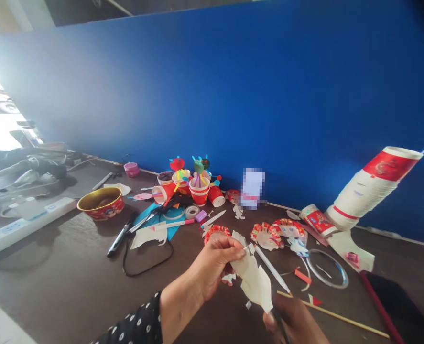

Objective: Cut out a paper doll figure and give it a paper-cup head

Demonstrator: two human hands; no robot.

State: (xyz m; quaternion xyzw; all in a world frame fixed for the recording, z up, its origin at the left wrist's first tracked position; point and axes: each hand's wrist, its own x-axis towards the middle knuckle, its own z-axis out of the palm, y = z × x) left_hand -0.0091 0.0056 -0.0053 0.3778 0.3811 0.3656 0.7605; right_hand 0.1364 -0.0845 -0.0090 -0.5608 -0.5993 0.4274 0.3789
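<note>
- While the dark tabletop point(71, 277) spreads beneath everything, crafted pieces and offcuts lie scattered across its middle and right; the paper being worked is held above its near middle, between the person's two hands.
- The leaning stack of paper cups point(369, 188) stands at the far right, well apart from both hands.
- The left hand point(212, 265), coming from a spotted sleeve point(136, 320), has thumb and fingers pinched together on the far left end of the paper.
- The right hand point(294, 320), nearer and to the right, is closed on a dark tool point(279, 322) that meets the paper's near end; blur hides what kind it is, and most of the fingers cannot be told apart.
- The cream paper point(253, 279) has an irregular, curving outline and looks thin. It should weigh almost nothing, bend readily and crease or tear if pulled, with little slip against dry skin. A light pinch on the broad part, close to the edge being worked, would steady it best; the narrow near end seems the weakest place to hold.
- The white pen point(272, 270) lies on the table just right of the paper, loose and ungripped.
</note>
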